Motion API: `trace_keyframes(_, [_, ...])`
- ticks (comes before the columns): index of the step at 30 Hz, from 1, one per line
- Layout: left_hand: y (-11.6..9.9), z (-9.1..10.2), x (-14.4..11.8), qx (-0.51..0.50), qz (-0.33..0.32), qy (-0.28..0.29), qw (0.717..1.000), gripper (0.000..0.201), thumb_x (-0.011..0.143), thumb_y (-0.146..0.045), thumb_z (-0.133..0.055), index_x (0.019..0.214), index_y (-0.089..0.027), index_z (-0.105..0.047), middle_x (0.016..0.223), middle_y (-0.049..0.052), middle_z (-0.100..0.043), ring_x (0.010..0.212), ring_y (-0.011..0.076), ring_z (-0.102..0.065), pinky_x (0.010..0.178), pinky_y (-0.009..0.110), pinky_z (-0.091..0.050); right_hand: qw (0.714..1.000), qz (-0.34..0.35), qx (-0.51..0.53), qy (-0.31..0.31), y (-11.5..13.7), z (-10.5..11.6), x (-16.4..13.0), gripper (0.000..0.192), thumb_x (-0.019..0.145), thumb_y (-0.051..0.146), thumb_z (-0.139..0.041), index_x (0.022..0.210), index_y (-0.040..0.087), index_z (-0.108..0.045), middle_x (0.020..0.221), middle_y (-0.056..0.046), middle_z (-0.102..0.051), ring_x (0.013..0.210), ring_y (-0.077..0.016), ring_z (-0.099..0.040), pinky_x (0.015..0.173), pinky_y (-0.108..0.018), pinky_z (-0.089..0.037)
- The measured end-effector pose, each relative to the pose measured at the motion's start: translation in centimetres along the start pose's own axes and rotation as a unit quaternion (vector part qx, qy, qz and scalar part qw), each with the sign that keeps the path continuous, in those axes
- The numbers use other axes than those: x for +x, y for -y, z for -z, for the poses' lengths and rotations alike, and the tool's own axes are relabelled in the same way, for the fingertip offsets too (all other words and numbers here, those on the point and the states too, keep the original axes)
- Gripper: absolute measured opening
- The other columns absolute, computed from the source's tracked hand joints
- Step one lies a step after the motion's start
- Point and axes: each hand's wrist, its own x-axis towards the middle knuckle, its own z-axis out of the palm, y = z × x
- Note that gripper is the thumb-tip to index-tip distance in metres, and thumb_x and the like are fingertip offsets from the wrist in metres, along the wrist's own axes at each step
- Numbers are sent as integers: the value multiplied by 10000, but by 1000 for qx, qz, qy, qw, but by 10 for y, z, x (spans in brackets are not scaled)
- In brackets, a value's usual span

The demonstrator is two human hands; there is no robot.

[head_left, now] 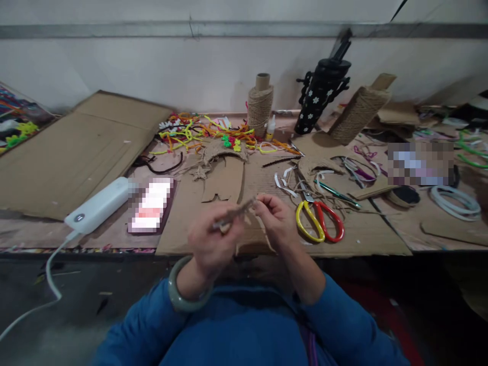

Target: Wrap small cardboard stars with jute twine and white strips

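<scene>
Cardboard sheets cover a long workbench set against a pale wall, and craft litter lies across them.

Nearest the camera, blue sleeves lead up to both hands, raised just above the near edge of the bench. The left hand, with a grey-green bangle on its wrist, is closed around the lower end of a thin, twine-wrapped stick. The right hand pinches the upper end between its fingertips. The stick's long axis runs from about 8 o'clock up to 2 o'clock, rising toward the right hand. It is blurred, and the left fingers hide its lower end.

At 3 o'clock of the hands, scissors with one yellow and one red loop handle lie flat, blades pointing away toward the wall. At 9 o'clock rests a white oblong power bank, its white cable running off the bench edge. Just beside it a flat device is pixelled out, so nothing on it can be read.

Farther off, at 12 o'clock, bright pipe cleaners lie tangled, with an upright spool of brown twine behind them. At 1 o'clock a black tube with white flowers leans, and a second twine-wrapped roll tilts beside it. No readable writing shows anywhere.
</scene>
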Motion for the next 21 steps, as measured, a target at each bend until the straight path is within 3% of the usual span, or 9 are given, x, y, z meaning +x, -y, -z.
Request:
trace_keyframes(1, [1, -1, 5, -29, 57, -20, 998, 26, 713, -213, -716, 716, -213, -690, 647, -3, -681, 622, 137, -621, 637, 256, -503, 999, 32, -37, 5, -1, 4, 3, 196, 808, 358, -555, 814, 195, -663, 675, -1, -631, 624, -138, -575, 643, -273, -467])
trace_keyframes(3, [6, -2, 14, -113, 128, -25, 985, 117, 721, -293, -716, 710, -184, -674, 623, -8, -664, 600, 127, -613, 601, 239, -491, 986, 108, -130, 10, 0, 13, 9, 210, 854, 339, -516, 863, 214, -685, 723, -15, -676, 715, -167, -615, 813, -341, -463])
trace_keyframes(6, [15, -1, 19, -174, 221, 20, 959, 207, 701, -353, -729, 702, -156, -667, 627, 10, -676, 582, 122, -616, 573, 227, -483, 940, 162, -295, 57, -1, 21, 20, 256, 881, 223, -441, 956, 221, -685, 844, -40, -725, 787, -183, -639, 979, -398, -372])
trace_keyframes(10, [19, 4, 17, -206, 308, 73, 926, 229, 669, -355, -737, 676, -140, -658, 631, 29, -682, 592, 122, -619, 559, 216, -473, 889, 142, -417, 124, -8, 24, 37, 263, 868, 170, -444, 1010, 181, -665, 915, -88, -724, 827, -207, -637, 856, -342, -436])
trace_keyframes(14, [15, 6, 18, -231, 345, 96, 905, 194, 660, -319, -716, 712, -150, -635, 698, 39, -704, 649, 145, -655, 561, 218, -475, 878, 136, -440, 129, -15, 21, 54, 225, 865, 181, -466, 986, 160, -654, 856, -100, -716, 796, -226, -642, 734, -319, -447])
trace_keyframes(18, [16, 6, 20, -234, 358, 103, 898, 211, 643, -314, -706, 724, -149, -601, 662, 30, -694, 591, 132, -639, 538, 212, -466, 871, 145, -450, 131, -21, 19, 64, 237, 868, 140, -456, 1007, 187, -642, 1007, -81, -694, 912, -191, -625, 771, -279, -436])
trace_keyframes(21, [20, 5, 20, -231, 363, 93, 898, 247, 622, -331, -720, 719, -145, -589, 636, 28, -687, 568, 127, -632, 530, 208, -459, 869, 138, -463, 109, -24, 19, 65, 212, 869, 149, -453, 950, 175, -647, 994, -104, -685, 890, -204, -618, 748, -295, -429])
